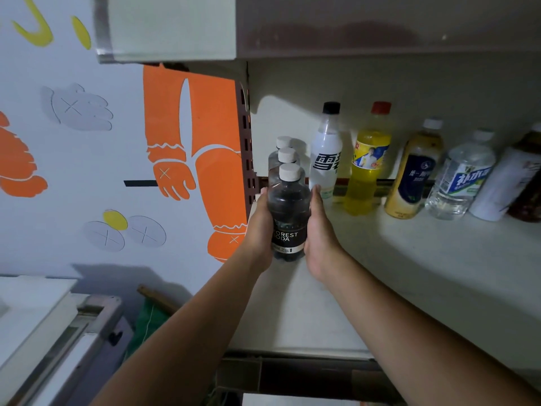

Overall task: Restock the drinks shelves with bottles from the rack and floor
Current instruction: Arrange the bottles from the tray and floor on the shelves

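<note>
Forearms reach in low over the cream shelf board [380, 273]. Green netting [146, 323] sits below left of it.

left hand [259, 227] is on the left flank of the dark plastic soda bottle with white screw cap [288, 212]. Its thumb lies straight up the side. The other fingers are hidden behind the bottle, so can't tell if they curl round.
right hand [320, 238] lies flat on the right flank, fingers straight and together, pressing.

The bottle is clamped between both hands at the shelf's left end. It's upright, long axis vertical, cap up, black label facing the camera. Base looks down on the board, contact unclear.

Two matching white-capped bottles [287, 156] stand directly behind it in line, filling that lane.
Brown perforated shelf upright [246, 148] is just left, then the white wall with orange cartoon figures [193, 127].

Row along the back, going right:
- clear bottle with black cap [326, 159]
- yellow drink bottle with red cap [369, 168]
- amber bottle with navy label [415, 177]
- clear water bottle with blue-white label [459, 183]
- white-wrapped dark bottle [512, 186], at frame edge
</note>
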A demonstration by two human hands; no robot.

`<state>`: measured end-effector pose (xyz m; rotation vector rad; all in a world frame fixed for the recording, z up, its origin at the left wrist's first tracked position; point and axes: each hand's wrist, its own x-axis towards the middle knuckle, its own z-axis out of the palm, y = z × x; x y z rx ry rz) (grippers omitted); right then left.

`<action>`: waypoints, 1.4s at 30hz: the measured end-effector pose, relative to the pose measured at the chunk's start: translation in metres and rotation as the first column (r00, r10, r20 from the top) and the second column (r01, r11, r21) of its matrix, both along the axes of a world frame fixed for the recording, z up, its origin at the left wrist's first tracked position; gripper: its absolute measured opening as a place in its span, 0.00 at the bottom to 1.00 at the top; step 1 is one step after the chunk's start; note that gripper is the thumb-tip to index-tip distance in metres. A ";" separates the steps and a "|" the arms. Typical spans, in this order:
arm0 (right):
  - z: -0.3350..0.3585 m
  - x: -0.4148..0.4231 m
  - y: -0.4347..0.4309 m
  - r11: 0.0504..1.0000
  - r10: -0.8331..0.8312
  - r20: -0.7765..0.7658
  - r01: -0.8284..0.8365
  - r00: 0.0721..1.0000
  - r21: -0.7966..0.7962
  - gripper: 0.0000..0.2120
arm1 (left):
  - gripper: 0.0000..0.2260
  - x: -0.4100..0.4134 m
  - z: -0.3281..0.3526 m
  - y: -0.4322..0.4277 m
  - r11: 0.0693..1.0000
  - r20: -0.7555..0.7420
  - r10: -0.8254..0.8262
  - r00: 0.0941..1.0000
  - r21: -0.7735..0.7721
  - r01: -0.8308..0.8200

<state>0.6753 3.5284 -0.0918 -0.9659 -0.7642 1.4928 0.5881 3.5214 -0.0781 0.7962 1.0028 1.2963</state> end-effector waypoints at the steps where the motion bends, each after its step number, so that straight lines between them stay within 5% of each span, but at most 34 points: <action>1: 0.000 -0.001 0.000 1.000 -0.005 0.001 0.005 1.000 0.001 0.28 | 0.23 -0.001 0.000 0.000 1.000 -0.003 -0.007 1.000 0.000 0.007; 12: 0.007 -0.004 -0.001 0.991 -0.119 0.097 0.124 0.988 -0.053 0.24 | 0.22 -0.008 -0.003 0.008 0.997 -0.125 -0.001 0.992 0.081 0.012; 15: 0.013 0.001 -0.006 0.983 -0.181 0.277 0.186 0.944 0.009 0.23 | 0.22 -0.016 -0.001 0.002 0.985 -0.322 0.070 0.944 0.172 -0.015; 17: 0.014 0.011 -0.009 0.967 -0.253 0.509 0.228 0.823 0.113 0.23 | 0.20 -0.026 0.001 -0.002 0.969 -0.509 0.170 0.844 0.243 -0.048; 21: 0.010 0.042 -0.031 0.959 -0.279 0.858 0.089 0.432 0.268 0.19 | 0.14 -0.050 0.002 -0.013 0.939 -0.843 0.335 0.420 0.336 -0.076; 25: 0.013 0.079 -0.066 0.972 -0.236 0.971 -0.005 0.046 0.236 0.19 | 0.15 -0.056 0.003 -0.048 0.945 -0.945 0.326 0.042 0.325 -0.032; 28: 0.022 0.107 -0.099 0.967 -0.255 0.960 -0.023 -0.113 0.254 0.22 | 0.16 -0.047 0.007 -0.085 0.940 -0.931 0.339 -0.137 0.340 0.022; 33: 0.030 0.174 -0.180 0.964 -0.263 0.943 -0.023 -0.203 0.264 0.26 | 0.15 0.016 0.017 -0.153 0.924 -0.897 0.381 -0.223 0.361 0.129; 42: 0.013 0.363 -0.365 0.928 -0.247 0.892 0.174 -0.379 0.331 0.17 | 0.20 0.261 0.009 -0.262 0.749 -0.868 0.466 -0.171 0.284 0.599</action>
